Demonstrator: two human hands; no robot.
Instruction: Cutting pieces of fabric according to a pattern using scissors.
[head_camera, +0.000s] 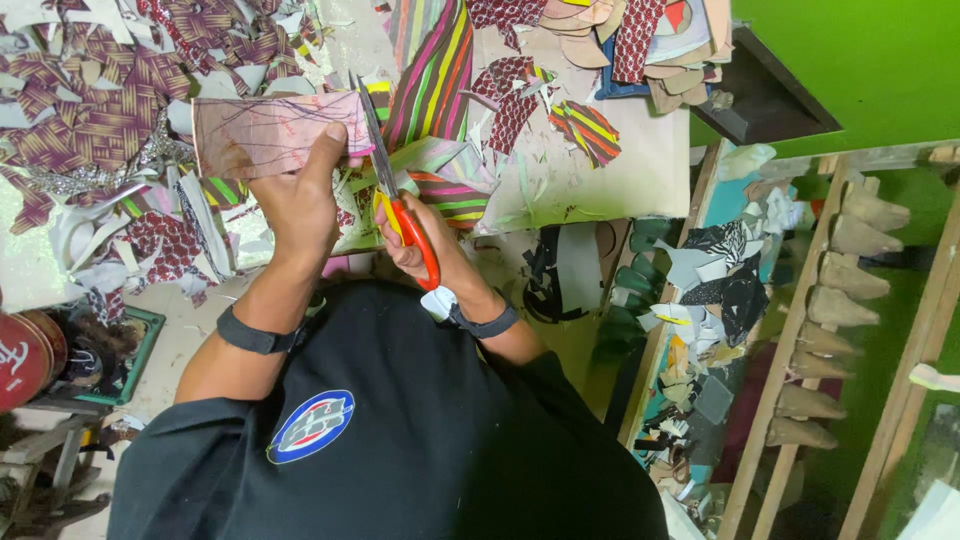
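Above the scrap-strewn worktop, the person's left hand pinches a pinkish rectangular piece by its right end, thumb on top, keeping it flat and taut for the blades; just right, the right hand grips orange-handled scissors, blades meeting the piece's right edge, striped cloth beyond
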